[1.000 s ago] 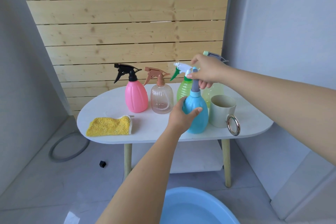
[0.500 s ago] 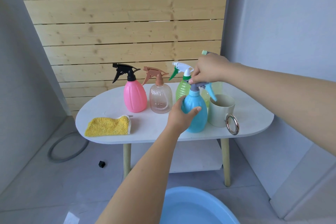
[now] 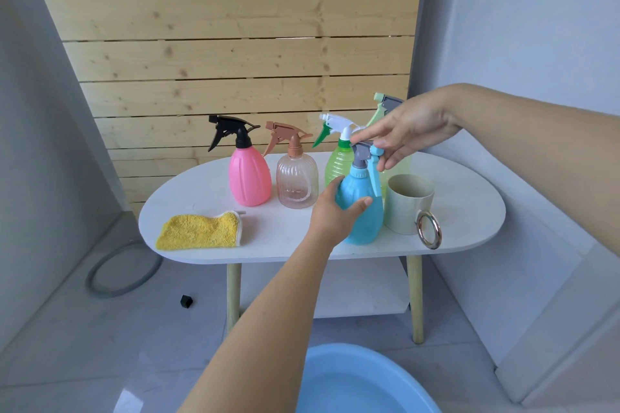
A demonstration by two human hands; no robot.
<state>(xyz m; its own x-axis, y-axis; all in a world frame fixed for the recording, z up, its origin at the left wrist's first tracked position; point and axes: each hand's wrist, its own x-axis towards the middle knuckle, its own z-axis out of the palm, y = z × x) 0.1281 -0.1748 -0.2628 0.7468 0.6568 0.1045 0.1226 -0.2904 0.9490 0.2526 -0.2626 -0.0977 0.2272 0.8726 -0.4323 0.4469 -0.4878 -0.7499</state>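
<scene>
While left hand wraps the blue spray bottle, upright on the surface just beside the mug, right hand is loose, fingers straight, tips at the grey spray head. Likely seating the head: keep bottle pinned, grip collar, twist square, avoid the trigger.

I get bright, even daylight, leaving only faint shadows around the light blue plastic spray bottle on the white oval table. A pale glare patch marks the glossy grey floor, and my wide lens slants the frame edges.
</scene>
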